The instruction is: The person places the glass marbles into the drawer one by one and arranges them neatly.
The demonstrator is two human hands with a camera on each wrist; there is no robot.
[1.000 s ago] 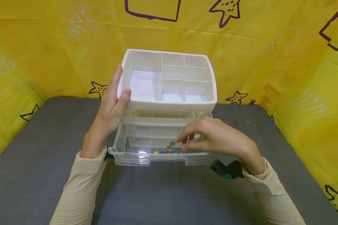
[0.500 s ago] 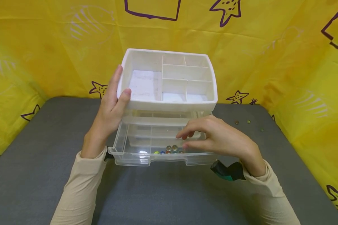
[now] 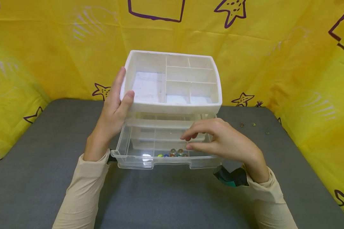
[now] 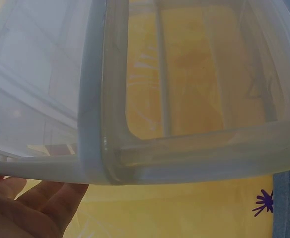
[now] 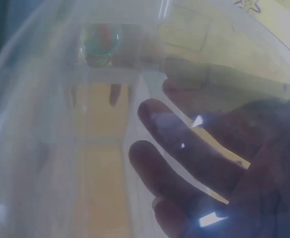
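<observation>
In the head view, my left hand [image 3: 110, 116] grips the left side of a white plastic drawer organizer [image 3: 172, 108], thumb over its front rim. The organizer is tilted, its divided top tray facing me. Below, a clear drawer [image 3: 129, 161] is pulled out toward me. Several glass marbles [image 3: 180, 152] lie bunched along its front wall. My right hand [image 3: 222, 138] hovers over the drawer's right part, fingers loosely bent, thumb apart and nothing held. The right wrist view shows its fingers [image 5: 165, 168] through clear plastic, with a greenish-red marble [image 5: 101, 39] beyond.
On the grey table [image 3: 172, 197], three small round greenish-brown pieces [image 3: 254, 124] lie at the right rear. A yellow patterned cloth [image 3: 172, 35] rises behind and on both sides.
A clear marble near the right fingertips has rolled down and right to settle beside another at the drawer's front. My right thumb and fingers have spread slightly apart; my left hand stays in place.
</observation>
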